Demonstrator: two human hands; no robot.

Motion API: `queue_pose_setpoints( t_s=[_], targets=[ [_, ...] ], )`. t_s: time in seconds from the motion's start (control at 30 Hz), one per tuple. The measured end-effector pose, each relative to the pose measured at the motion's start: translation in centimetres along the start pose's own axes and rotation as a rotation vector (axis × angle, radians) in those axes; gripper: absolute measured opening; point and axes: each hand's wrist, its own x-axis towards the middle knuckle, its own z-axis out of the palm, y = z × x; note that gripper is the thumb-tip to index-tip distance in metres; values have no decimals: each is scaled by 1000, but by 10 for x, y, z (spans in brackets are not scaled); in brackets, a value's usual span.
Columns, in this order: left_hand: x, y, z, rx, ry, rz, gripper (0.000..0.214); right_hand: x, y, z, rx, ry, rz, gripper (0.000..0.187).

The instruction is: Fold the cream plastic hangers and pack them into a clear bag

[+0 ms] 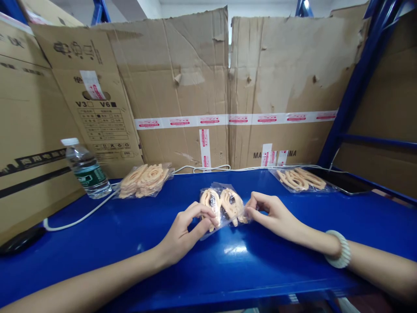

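Between my hands, just above or on the blue tabletop, is a clear plastic bag point(232, 203) with beige, ring-like pieces in it; what they are I cannot tell. My left hand point(187, 232) pinches the bag's left side between thumb and fingers, close to one of the pieces. At the opposite side, my right hand point(272, 214) has its thumb and forefinger closed on the bag's right edge. A pale green beaded bracelet point(340, 248) circles my right wrist.
A fuller bag of beige pieces point(143, 180) lies at back left beside a water bottle point(86, 169). Another bag point(299, 179) and a dark flat device point(347, 181) lie at back right. A white cable point(78, 217), a black mouse-like object point(22, 240) and cardboard walls point(182, 87) edge the blue table point(241, 278).
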Motion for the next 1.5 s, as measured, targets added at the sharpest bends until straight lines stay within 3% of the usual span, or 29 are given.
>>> queue_pose_setpoints(
  t_s=[0.13, 0.23, 0.4, 0.5, 0.57, 0.73, 0.9, 1.1, 1.17, 1.3, 1.37, 1.5],
  targets=[
    [-3, 0, -2, 99, -34, 98, 48, 5, -2, 2, 132, 19, 101, 24],
    [-2, 2, 1, 145, 20, 76, 11, 8, -3, 2, 233, 13, 150, 26],
    [11, 1, 3, -108, 55, -192, 11, 11, 2, 4, 358, 11, 255, 35],
    [22, -1, 2, -252, 68, -407, 9, 14, 7, 5, 431, 38, 428, 38],
    [29, -2, 1, -287, 67, -476, 12, 18, 9, 4, 449, 49, 531, 33],
    [37, -2, 2, -273, 71, -515, 9, 29, 13, 2, 430, 31, 638, 27],
    [35, -6, 6, -236, 144, -514, 11, 36, 15, 2, 383, 59, 713, 39],
    [30, -19, 6, -194, 240, -563, 40, 43, 20, 0, 323, 31, 762, 62],
    [32, -21, 2, -197, 241, -603, 58, 47, 22, -3, 300, -5, 772, 58],
    [42, -21, -9, -288, 122, -709, 92, 55, 25, -9, 255, -114, 782, 30],
    [48, -21, -11, -336, 62, -751, 92, 60, 28, -11, 227, -174, 791, 19],
    [55, -25, -9, -427, 34, -754, 69, 69, 35, -13, 165, -270, 831, 14]
  ],
)
